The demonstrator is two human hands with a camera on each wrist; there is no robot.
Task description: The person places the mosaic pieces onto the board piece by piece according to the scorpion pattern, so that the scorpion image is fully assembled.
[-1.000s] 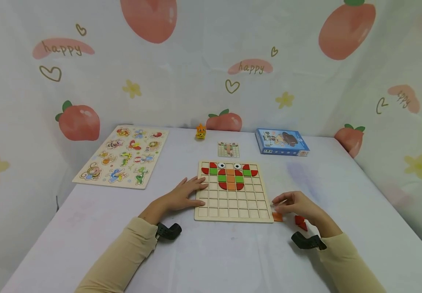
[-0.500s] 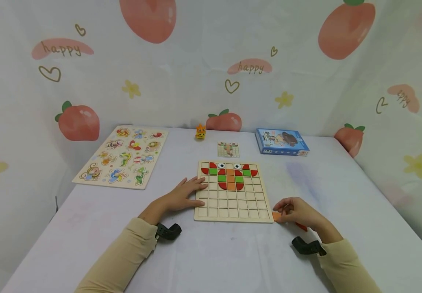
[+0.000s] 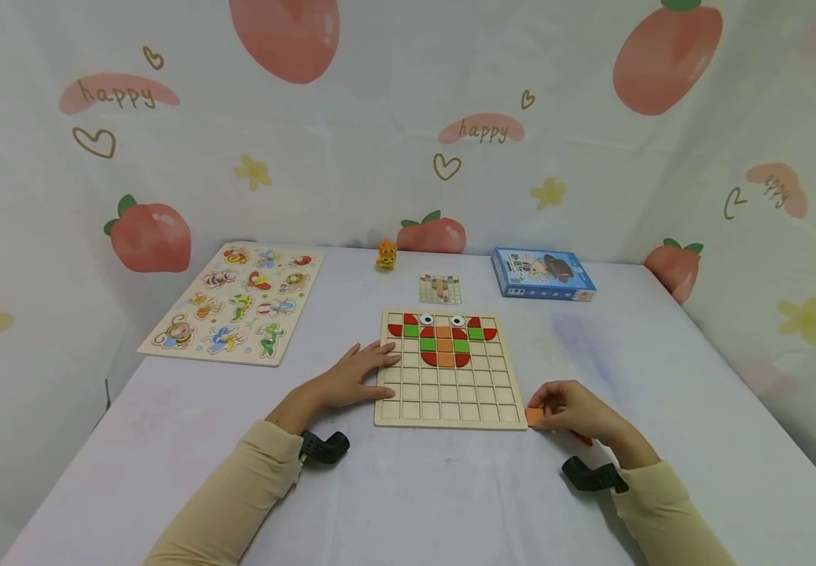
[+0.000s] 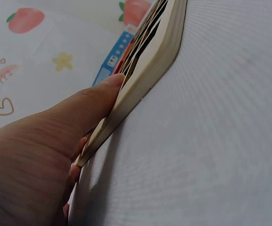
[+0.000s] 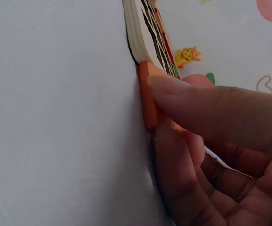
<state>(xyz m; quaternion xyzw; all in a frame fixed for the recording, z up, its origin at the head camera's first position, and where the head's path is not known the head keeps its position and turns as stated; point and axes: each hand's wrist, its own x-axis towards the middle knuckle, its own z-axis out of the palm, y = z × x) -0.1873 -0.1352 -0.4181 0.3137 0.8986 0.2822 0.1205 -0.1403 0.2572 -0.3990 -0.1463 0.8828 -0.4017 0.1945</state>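
A wooden grid board [image 3: 450, 401] lies flat on the table, with red, green and orange pieces and two eye discs set in its upper rows. My left hand [image 3: 347, 383] rests on the board's left edge, fingers fairly straight; its thumb [image 4: 108, 89] lies on the rim in the left wrist view. At the board's near right corner my right hand [image 3: 581, 410] pinches an orange square tile [image 5: 150, 101] between thumb and fingers. One end of the tile meets the board's corner. Under the right hand a red piece [image 3: 583, 439] shows only partly.
Behind the board lies a small pattern card [image 3: 439, 289]. Farther back are an orange-yellow toy figure [image 3: 387, 254] and a blue box [image 3: 544, 273]. A wooden board of animal pictures [image 3: 234, 306] lies on the left. A printed cloth [image 3: 351, 157] hangs behind the table.
My right hand has come slightly toward me and down onto the orange tile, now pinching it. It covers more of the red pieces. The left hand stays put.
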